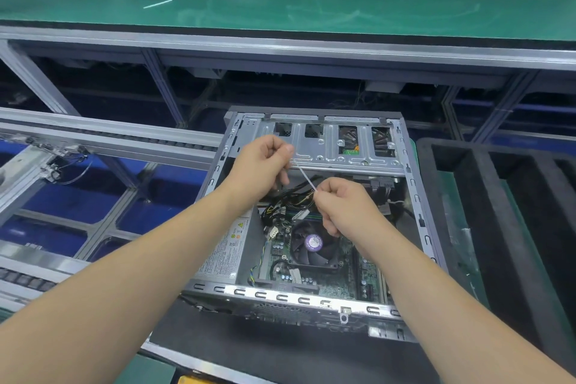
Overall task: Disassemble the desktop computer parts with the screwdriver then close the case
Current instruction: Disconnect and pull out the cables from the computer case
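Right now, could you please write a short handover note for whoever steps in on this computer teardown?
Left hand and right hand each pinch one end of a thin white strip, probably a cable tie, stretched above the cables.
Computer case lies open on the bench, side panel off; no panel in view.
Fan and circuit board are still inside.
No screwdriver in view.
Left: take out the parts, close the case.

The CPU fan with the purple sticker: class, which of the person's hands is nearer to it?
Right. The right hand hovers just above the CPU fan, pinching one end of a thin white strip. The left hand holds the other end, farther up-left near the drive bracket.
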`<state>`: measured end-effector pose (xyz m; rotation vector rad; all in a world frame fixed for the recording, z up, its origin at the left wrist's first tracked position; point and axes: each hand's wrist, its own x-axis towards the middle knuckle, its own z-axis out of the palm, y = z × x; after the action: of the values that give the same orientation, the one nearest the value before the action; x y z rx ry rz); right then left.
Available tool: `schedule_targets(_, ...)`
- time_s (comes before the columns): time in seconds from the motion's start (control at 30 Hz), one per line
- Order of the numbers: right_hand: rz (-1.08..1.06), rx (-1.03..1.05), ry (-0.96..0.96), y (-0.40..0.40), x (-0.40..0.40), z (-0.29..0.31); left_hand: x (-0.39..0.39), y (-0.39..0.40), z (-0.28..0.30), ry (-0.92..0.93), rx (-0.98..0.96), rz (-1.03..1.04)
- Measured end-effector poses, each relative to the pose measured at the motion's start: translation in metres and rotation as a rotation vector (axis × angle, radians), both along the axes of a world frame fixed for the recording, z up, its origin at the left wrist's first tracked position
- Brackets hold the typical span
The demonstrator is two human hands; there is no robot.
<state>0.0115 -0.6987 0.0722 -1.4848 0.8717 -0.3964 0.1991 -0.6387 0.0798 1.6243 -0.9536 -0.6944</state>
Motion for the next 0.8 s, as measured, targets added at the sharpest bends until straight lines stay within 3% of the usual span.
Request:
schedule_targets(0.1, 0.016, -0.04, 0.012, 0.0, -0.002, 0.0, 0.01, 0.0, -0.002, 0.06, -0.045, 0.112)
schedule_targets(0.33, -0.014, -0.051, -0.006, -0.003, -0.001, -0.003, 0.003, 0.0, -0.002, 0.023, -0.041, -0.014)
schedule_targets(0.57, -0.157, -0.163, 0.158, -0.007, -0.005, -0.005, -0.006, 0.003, 0.001, -0.072, 0.063, -0.049)
schedule_targets(0.63, -0.229, -0.275, 0.235, -0.007, -0.009, -0.004, -0.01, 0.003, 0.0, -0.27, 0.164, -0.076)
schedule_targets(0.73, -0.283, -0.499, 0.386, -0.004, -0.014, -0.003, -0.019, -0.002, -0.006, -0.843, 0.367, -0.19)
schedule_targets(0.8, -0.295, -0.556, 0.451, -0.004, -0.015, 0.0, -0.023, -0.008, -0.008, -1.039, 0.539, -0.29)
